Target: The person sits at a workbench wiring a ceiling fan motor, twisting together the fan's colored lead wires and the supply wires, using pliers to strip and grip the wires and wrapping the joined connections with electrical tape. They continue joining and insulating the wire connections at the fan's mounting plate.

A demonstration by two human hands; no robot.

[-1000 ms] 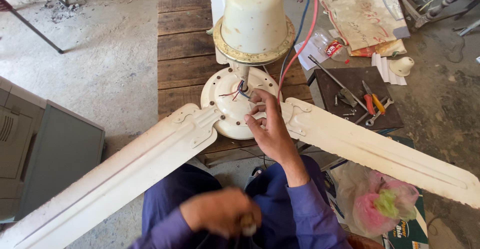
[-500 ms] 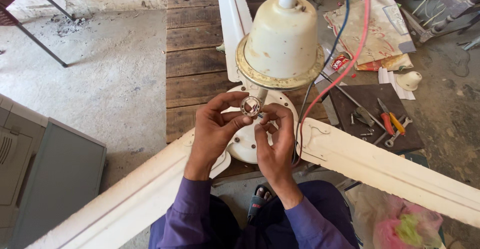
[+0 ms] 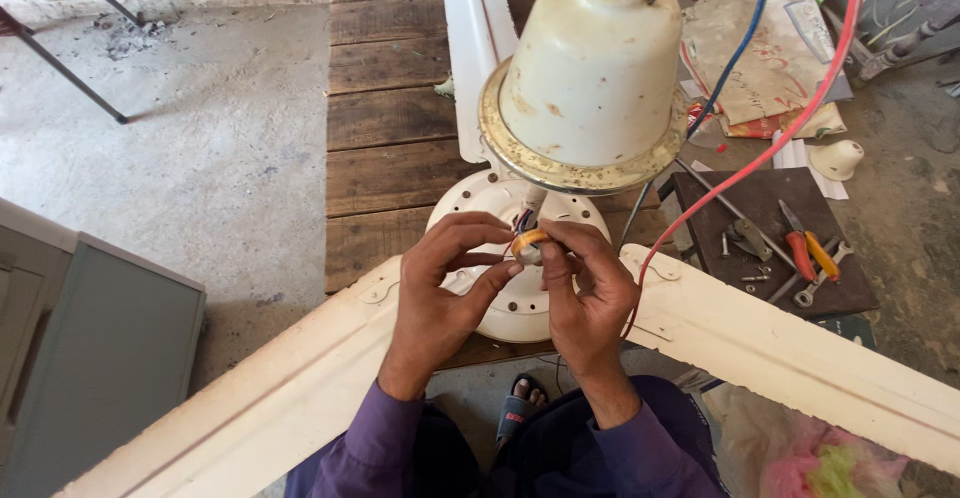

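Over wooden planks, both hands' grip on upright orange ring.

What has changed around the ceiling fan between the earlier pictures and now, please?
The left hand came up from the lap to the fan's hub, bringing a small ring of tape. The right hand, which was working alone at the wires, now shares the ring with it, both sets of fingertips pinching it there. The fan's blades, the cream dome cover and the pliers on the dark board stayed put.
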